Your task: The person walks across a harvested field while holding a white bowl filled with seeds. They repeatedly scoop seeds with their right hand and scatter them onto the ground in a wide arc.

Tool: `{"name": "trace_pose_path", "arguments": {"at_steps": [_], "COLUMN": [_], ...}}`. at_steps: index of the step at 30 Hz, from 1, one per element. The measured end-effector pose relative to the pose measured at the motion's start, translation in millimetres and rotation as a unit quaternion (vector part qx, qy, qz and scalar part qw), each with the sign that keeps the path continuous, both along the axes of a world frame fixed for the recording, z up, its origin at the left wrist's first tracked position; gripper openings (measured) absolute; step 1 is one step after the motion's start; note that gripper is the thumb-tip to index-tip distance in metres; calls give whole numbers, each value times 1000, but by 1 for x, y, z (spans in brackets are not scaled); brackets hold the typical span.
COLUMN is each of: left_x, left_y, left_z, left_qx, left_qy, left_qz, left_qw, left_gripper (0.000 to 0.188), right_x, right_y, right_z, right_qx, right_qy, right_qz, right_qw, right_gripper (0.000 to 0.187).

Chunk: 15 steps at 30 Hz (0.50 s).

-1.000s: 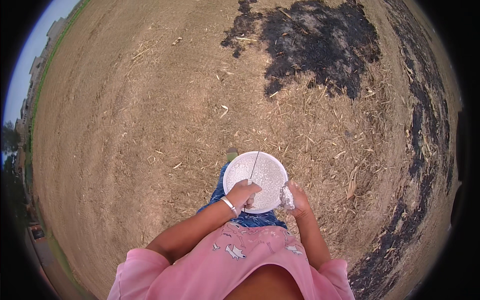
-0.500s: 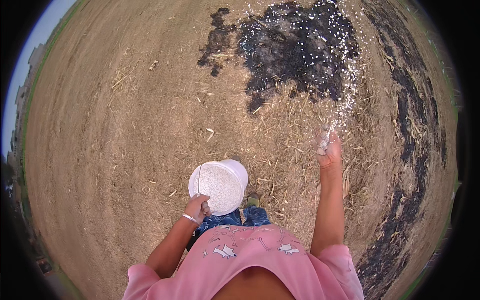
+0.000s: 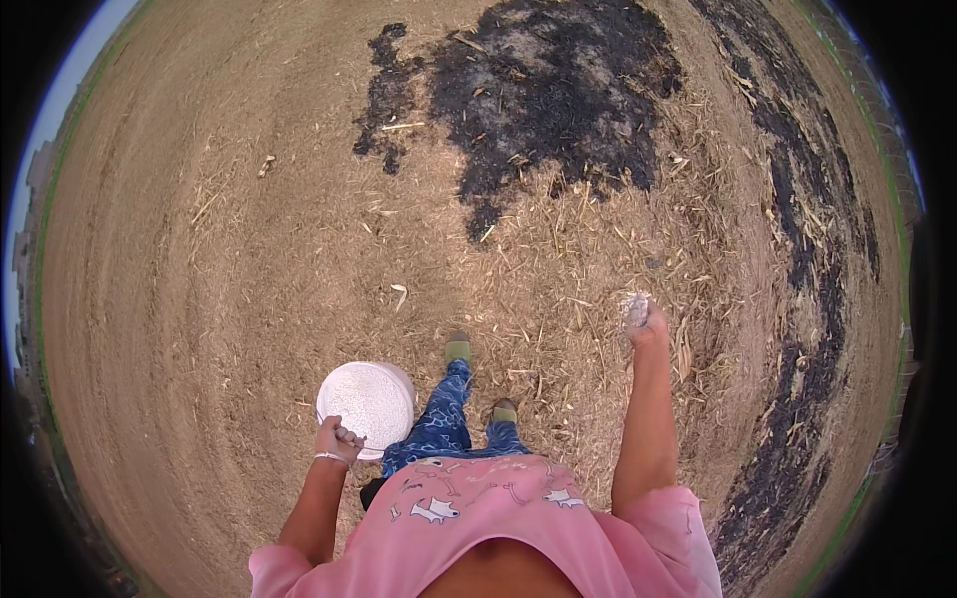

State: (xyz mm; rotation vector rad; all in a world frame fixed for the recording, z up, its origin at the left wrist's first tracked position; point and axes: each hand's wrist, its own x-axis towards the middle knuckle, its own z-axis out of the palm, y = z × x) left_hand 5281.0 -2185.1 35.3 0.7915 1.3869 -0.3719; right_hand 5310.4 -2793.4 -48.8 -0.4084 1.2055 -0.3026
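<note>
My left hand (image 3: 339,440) is closed round the thin wire handle of a white bucket (image 3: 400,399) at my left side. White granules (image 3: 364,404) fill the bucket close to its rim. A pale band circles my left wrist. My right arm reaches forward over the straw-covered ground, and my right hand (image 3: 644,321) is at its end, apart from the bucket. Its fingers look stretched out, with the thumb apart, and are coated whitish. A few white specks show by the fingertips; the palm is partly hidden.
Dry soil strewn with straw (image 3: 558,269) surrounds me. A black burnt patch (image 3: 558,100) lies ahead, and a long dark strip (image 3: 797,289) runs along the right. My two shoes (image 3: 458,348) are below, the left one forward.
The spray of white granules from my right hand is gone from the air. The bucket and my left hand have swung left, and my left foot has come forward.
</note>
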Motion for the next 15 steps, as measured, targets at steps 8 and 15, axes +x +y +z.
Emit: {"name": "trace_pose_path", "arguments": {"at_steps": [8,15], "left_x": [17,57], "left_y": [14,14], "left_z": [-12,-34], "left_qx": [30,-3], "left_qy": [33,25], "left_qz": [85,58], "left_qw": [995,998], "left_gripper": [21,24], "right_x": [-7,-289], "right_y": [-33,20], "right_z": [110,-29], "right_qx": [-151,19], "right_qy": [-61,201], "right_qz": [-56,-244], "right_qw": [985,948], "right_gripper": [19,15]}}
